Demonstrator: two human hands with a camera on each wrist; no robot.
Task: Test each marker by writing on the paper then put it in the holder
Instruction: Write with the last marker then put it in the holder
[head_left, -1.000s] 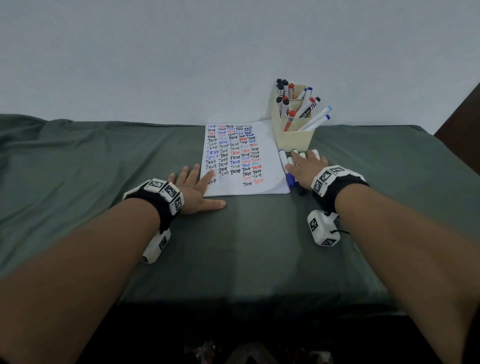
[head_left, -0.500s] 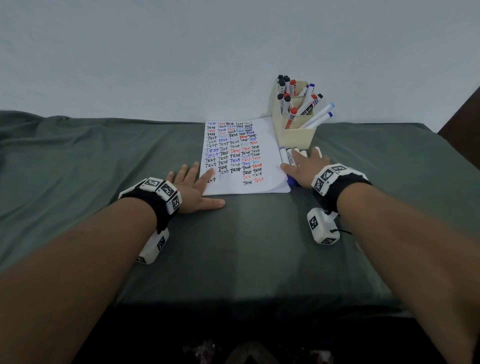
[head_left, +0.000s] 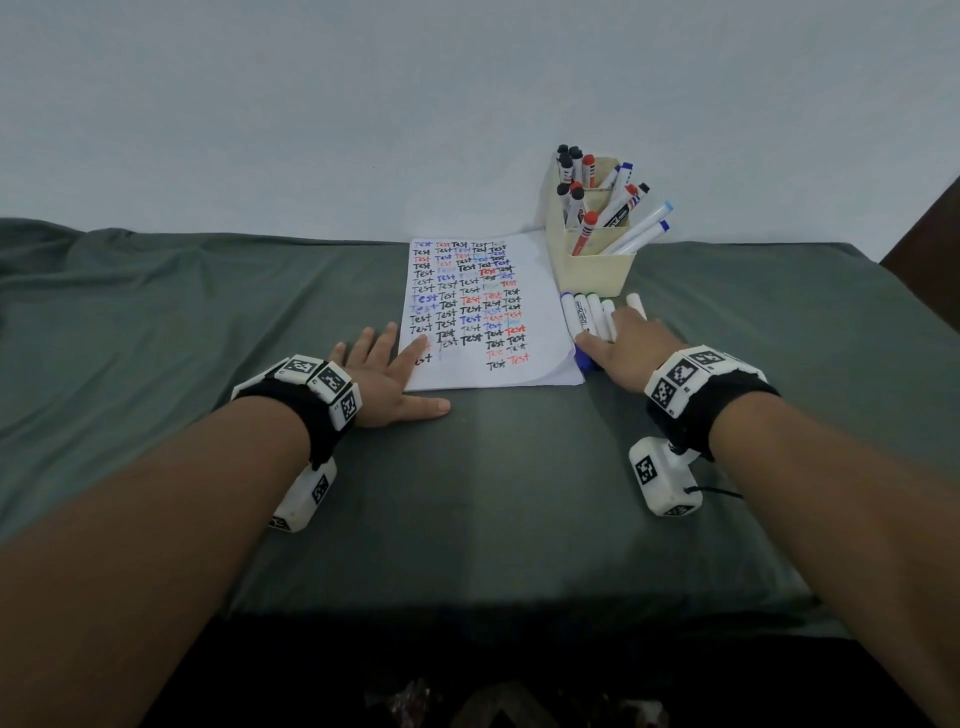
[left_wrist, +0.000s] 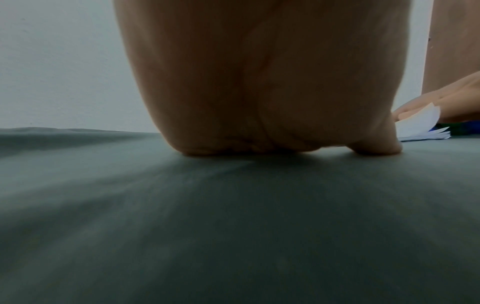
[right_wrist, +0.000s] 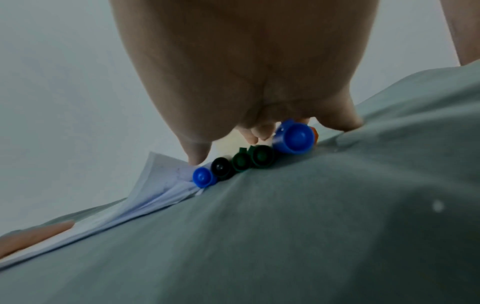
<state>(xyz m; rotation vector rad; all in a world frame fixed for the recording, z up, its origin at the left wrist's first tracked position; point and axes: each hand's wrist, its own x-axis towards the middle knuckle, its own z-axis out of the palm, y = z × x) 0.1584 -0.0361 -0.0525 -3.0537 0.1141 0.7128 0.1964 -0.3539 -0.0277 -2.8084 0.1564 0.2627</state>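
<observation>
A white paper (head_left: 535, 296) filled with rows of "Test" in black, red and blue lies on the green cloth. My left hand (head_left: 384, 374) lies flat beside it, fingertips on its left edge. A cream holder (head_left: 597, 273) with several markers stands at the paper's far right corner. In front of it several loose markers (head_left: 584, 317) lie side by side. My right hand (head_left: 628, 348) rests on top of their near ends, thumb by the paper edge. The right wrist view shows blue (right_wrist: 294, 138), green (right_wrist: 261, 156) and black (right_wrist: 221, 167) caps under the palm (right_wrist: 246, 72); no marker is lifted.
A green cloth (head_left: 208, 338) covers the table, rumpled at the far left. The table's front edge (head_left: 493, 618) is close to me. A pale wall stands right behind the holder. A dark brown edge (head_left: 930, 234) shows at the far right.
My right hand has slid a little toward me along the loose markers, baring more of their white barrels. The left hand has stayed flat on the paper's edge.
</observation>
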